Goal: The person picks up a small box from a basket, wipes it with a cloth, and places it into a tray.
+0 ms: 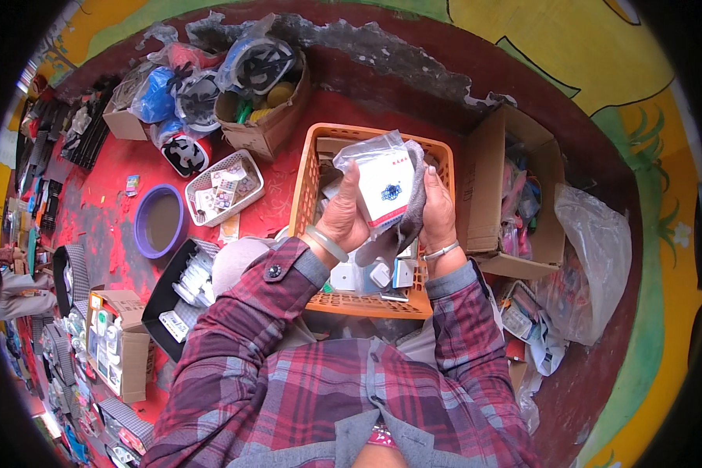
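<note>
Up above the orange basket, the left hand and the right hand are both closed around a small white packet in a clear bag, with a grey cloth behind it.

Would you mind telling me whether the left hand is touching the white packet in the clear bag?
Touching. The head view shows the left hand with its fingers wrapped against the white packet, which the right hand grips from the other side above the orange basket.
</note>
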Action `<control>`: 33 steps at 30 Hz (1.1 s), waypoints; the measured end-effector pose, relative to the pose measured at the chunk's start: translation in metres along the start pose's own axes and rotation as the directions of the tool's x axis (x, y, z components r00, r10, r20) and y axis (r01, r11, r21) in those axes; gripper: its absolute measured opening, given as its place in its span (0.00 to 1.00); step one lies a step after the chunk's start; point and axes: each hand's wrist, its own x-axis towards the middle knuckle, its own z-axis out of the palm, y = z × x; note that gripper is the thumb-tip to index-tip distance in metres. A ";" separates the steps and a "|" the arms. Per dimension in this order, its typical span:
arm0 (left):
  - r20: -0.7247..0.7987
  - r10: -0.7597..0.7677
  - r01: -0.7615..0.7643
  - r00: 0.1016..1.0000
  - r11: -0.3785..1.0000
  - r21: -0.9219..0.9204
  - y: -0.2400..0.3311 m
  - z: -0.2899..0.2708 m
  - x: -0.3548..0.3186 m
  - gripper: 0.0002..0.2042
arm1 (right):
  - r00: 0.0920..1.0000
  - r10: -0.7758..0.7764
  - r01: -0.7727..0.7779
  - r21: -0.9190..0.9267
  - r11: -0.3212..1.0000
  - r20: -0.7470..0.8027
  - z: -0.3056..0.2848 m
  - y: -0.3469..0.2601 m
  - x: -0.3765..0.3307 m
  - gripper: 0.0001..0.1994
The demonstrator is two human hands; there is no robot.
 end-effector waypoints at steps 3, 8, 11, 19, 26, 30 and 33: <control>-0.095 0.001 0.005 0.995 0.998 0.066 -0.005 -0.009 0.003 0.23 | 0.997 -0.045 0.046 -0.006 0.999 0.065 0.000 0.006 0.004 0.23; -0.274 0.064 -0.100 0.960 0.988 -0.118 -0.003 -0.007 0.006 0.17 | 0.998 -0.037 0.037 0.017 0.999 -0.043 0.013 0.023 -0.009 0.23; -0.401 0.214 -0.278 0.891 0.954 -0.109 -0.008 -0.010 0.016 0.17 | 0.986 -0.063 0.080 0.105 0.991 -0.156 0.035 0.046 -0.025 0.22; -0.300 0.282 -0.322 0.911 0.942 -0.093 0.005 -0.009 0.018 0.22 | 0.960 0.276 -0.250 0.618 0.745 0.054 0.011 0.006 -0.015 0.22; -0.181 0.303 -0.295 0.936 0.953 0.068 -0.003 -0.005 0.013 0.23 | 0.960 0.196 -0.281 0.674 0.683 0.201 0.003 -0.013 -0.015 0.22; -0.110 0.355 -0.335 0.928 0.927 0.169 -0.002 0.005 0.012 0.22 | 0.964 0.231 -0.262 0.613 0.746 0.131 0.001 -0.009 -0.017 0.17; -0.103 0.281 -0.261 0.954 0.949 0.174 -0.010 -0.001 0.011 0.22 | 0.980 0.182 -0.198 0.509 0.838 0.083 0.007 -0.006 -0.018 0.17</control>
